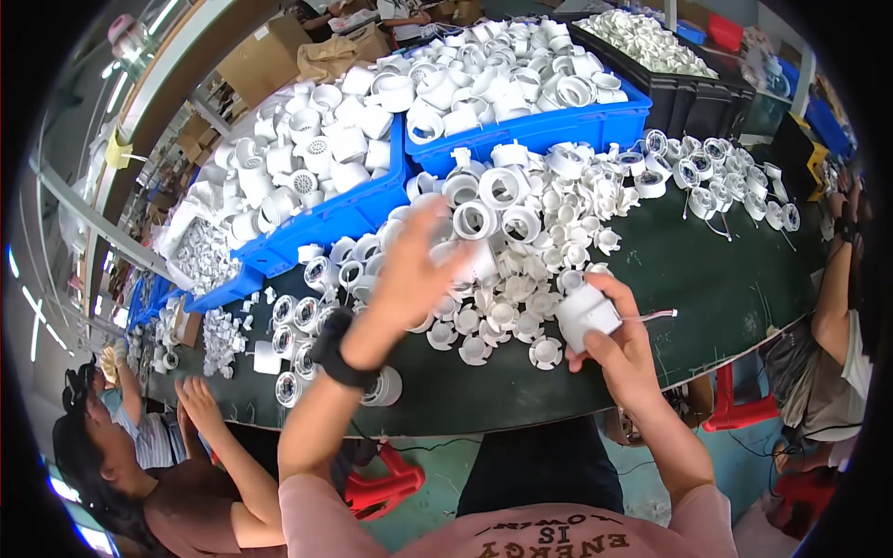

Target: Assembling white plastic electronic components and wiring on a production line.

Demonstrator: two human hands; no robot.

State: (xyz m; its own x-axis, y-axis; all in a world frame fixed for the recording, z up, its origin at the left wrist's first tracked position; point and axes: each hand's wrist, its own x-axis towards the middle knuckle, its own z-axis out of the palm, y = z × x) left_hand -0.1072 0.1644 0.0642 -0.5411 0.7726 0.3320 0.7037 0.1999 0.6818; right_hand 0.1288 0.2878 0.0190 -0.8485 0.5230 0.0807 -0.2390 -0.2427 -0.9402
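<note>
My right hand (621,349) is closed around a white plastic housing (588,314), a short cup-like part. A thin lead with a small white connector (673,313) sticks out to its right. My left hand (414,274), wearing a dark wristband, hovers blurred over the heap in the middle, with thumb and fingers apart. Close to its fingertips are white ring-shaped housings (475,220) and a white cylinder part partly behind the thumb. Between my hands lie many small white petal-edged cups (502,312), piled on the dark green table (716,279).
Two blue bins (530,127) heaped with white housings stand at the back, and a black crate (735,98) of small white parts at far right. Wired round units (712,177) lie to the right, clear-rimmed rings (305,314) to the left. Co-workers sit at both sides.
</note>
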